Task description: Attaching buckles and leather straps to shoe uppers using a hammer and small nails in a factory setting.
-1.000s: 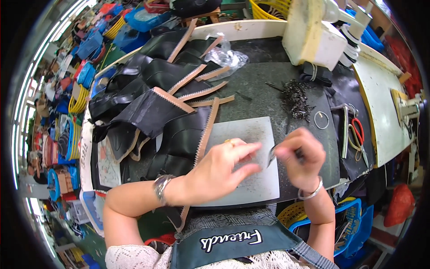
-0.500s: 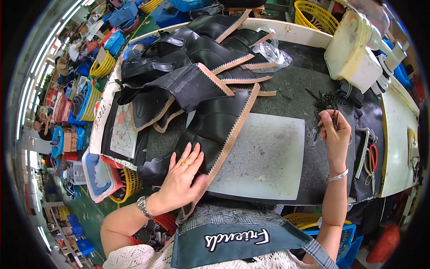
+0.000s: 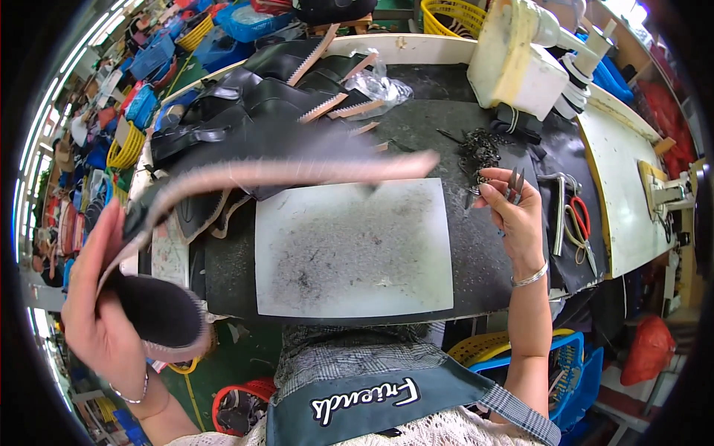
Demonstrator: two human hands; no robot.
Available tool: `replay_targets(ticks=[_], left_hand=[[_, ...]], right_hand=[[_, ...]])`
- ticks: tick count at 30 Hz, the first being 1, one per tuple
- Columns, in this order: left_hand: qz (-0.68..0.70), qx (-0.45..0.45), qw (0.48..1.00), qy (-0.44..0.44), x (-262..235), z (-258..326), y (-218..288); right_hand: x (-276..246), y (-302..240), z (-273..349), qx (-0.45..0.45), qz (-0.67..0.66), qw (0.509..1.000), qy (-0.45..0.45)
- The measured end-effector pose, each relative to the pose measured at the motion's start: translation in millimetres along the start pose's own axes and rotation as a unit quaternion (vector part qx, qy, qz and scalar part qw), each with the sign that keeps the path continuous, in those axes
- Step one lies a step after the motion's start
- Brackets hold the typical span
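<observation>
Head: black tabletop (image 3: 416, 123), green floor (image 3: 260, 349)
Near sheet (image 3: 357, 245): one
Left grip (image 3: 115, 338): clasping black upper (image 3: 275, 172)
Right grip (image 3: 519, 227): clasping two-pronged tool (image 3: 513, 187)

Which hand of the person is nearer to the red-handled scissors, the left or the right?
The right hand: it is just left of the red-handled scissors, not touching them. The left hand is far across the table, at the picture's left, holding a black leather piece.

Left grip (image 3: 106, 327), right grip (image 3: 515, 217) apart
</observation>
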State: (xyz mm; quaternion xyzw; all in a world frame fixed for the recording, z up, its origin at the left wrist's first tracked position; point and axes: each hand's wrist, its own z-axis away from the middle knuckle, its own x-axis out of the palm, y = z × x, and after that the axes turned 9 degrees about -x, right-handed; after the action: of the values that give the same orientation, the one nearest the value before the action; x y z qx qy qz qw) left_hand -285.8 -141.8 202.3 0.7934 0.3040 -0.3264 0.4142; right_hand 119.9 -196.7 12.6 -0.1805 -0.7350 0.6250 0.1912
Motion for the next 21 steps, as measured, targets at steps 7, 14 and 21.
replay_targets(ticks=[7, 14, 21], left_hand=[[-0.060, 0.314, 0.906, -0.279, 172.7, 43.1, 4.8], [0.141, 0.280, 0.915, -0.254, 157.6, 50.7, -7.9], [-0.090, 0.251, 0.944, -0.196, 168.3, 43.7, -59.0]], right_hand=[[-5.4, -37.2, 14.2, -0.122, 0.038, 0.984, 0.124], [39.7, -58.6, 49.5, -0.094, 0.081, 0.992, -0.039], [114.6, -24.4, 29.4, 0.043, 0.088, 0.961, -0.258]])
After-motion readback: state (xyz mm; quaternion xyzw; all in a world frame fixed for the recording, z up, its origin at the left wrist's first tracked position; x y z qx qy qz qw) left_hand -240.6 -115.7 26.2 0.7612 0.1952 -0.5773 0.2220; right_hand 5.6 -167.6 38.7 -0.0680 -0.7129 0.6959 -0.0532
